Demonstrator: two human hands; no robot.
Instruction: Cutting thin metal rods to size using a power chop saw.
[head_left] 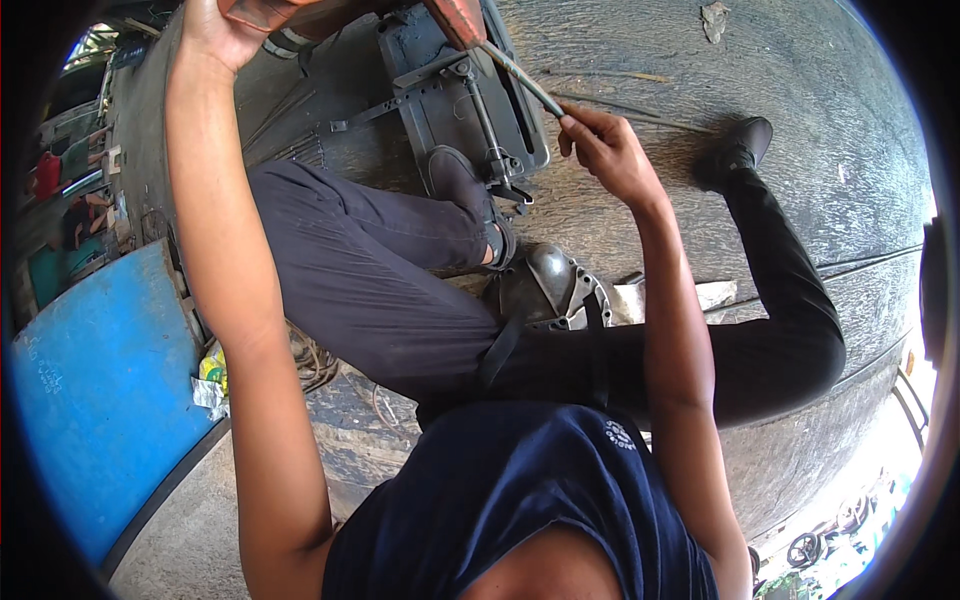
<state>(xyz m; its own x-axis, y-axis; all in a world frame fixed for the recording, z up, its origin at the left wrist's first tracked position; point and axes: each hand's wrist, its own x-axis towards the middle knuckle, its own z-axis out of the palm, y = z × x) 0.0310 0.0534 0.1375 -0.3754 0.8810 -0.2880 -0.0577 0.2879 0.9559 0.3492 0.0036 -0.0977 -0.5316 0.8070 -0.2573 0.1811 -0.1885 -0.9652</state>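
At the top edge, my left hand (222,38) is closed on a reddish-brown part (262,12), most of which lies outside the picture. My right hand (615,152) is closed around the near end of a thin grey-green rod (522,75). That rod slants up to the left, and its far end meets a reddish-brown piece (458,20) cut off by the top edge. Whether the two reddish-brown pieces are one thing, I cannot tell. Below them, a grey metal frame (455,120) with a shaft and bracket lies by my shoe.
A cast metal cover (555,280) lies between my legs. Thin rods (640,108) are on the worn floor (800,70) at the right. To the left is a blue panel (110,390), with a yellow-green packet (213,370) beside it. Other people sit far left.
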